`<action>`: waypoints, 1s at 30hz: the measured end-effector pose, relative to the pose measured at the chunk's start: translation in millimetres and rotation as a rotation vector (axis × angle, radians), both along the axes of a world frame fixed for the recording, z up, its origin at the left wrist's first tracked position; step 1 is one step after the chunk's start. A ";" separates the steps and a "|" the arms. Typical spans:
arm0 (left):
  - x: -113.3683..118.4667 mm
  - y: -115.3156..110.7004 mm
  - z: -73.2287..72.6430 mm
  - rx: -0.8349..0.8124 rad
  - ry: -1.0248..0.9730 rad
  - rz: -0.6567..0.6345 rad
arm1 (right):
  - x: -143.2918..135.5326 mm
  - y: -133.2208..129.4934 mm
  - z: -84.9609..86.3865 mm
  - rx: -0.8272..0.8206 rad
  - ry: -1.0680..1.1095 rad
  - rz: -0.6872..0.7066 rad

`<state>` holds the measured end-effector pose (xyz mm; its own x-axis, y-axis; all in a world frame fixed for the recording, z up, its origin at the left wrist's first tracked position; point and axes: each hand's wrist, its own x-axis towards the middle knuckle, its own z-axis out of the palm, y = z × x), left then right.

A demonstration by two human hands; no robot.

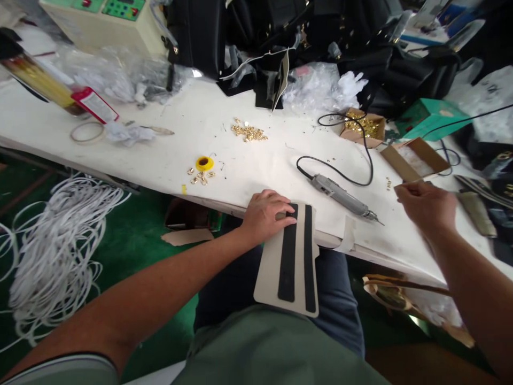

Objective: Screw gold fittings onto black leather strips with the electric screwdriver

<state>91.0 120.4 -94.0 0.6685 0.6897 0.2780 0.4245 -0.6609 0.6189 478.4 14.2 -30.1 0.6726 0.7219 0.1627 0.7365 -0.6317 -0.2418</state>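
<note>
My left hand [267, 216] grips the upper end of a cream flat panel [266, 272] with two black strips running along it. The panel leans from the table edge down over my lap. My right hand [428, 206] is at the right of the table, fingertips pinched together; whatever they hold is too small to make out. Several tiny gold pieces [388, 184] lie just left of those fingertips. Between my hands a grey electric screwdriver [340, 195] rests on the table, its bit pointing right.
On the white table [264, 166] are a gold hardware pile [249, 131], a yellow tape roll [204, 163] and several gold clasps [202, 177]. A cardboard box of gold parts [363, 127] and an open box [417, 159] stand right. Black bags [196, 37] line the back. White cord [60, 240] lies left.
</note>
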 end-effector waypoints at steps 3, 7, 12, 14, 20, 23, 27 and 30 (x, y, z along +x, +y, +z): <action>-0.1 -0.7 0.2 0.005 -0.007 -0.003 | -72.7 -3.7 19.9 0.144 0.408 0.038; -0.9 -0.9 0.5 0.024 -0.004 -0.013 | -170.3 2.3 15.7 0.104 0.884 0.428; -2.4 -0.6 -2.2 0.038 0.012 -0.029 | -209.3 16.8 -13.7 0.012 0.808 0.579; -2.7 -0.5 -3.4 0.046 0.009 -0.031 | -208.3 18.7 -18.1 0.008 0.744 0.587; -4.7 1.1 -4.1 0.044 0.003 -0.049 | -206.6 20.9 -18.5 0.009 0.658 0.646; -5.9 2.1 -3.3 0.028 0.016 -0.066 | -208.5 21.7 -20.1 0.024 0.625 0.644; -6.0 2.6 -1.9 -0.001 0.043 -0.080 | -211.2 22.5 -19.8 0.024 0.602 0.603; -5.3 2.3 -0.7 -0.025 0.061 -0.076 | -213.0 24.5 -17.6 -0.004 0.636 0.535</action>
<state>85.7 122.7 -94.7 0.7343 0.6426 0.2190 0.4108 -0.6774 0.6102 265.4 38.8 -47.7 0.2012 0.9701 -0.1359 0.6615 -0.2369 -0.7115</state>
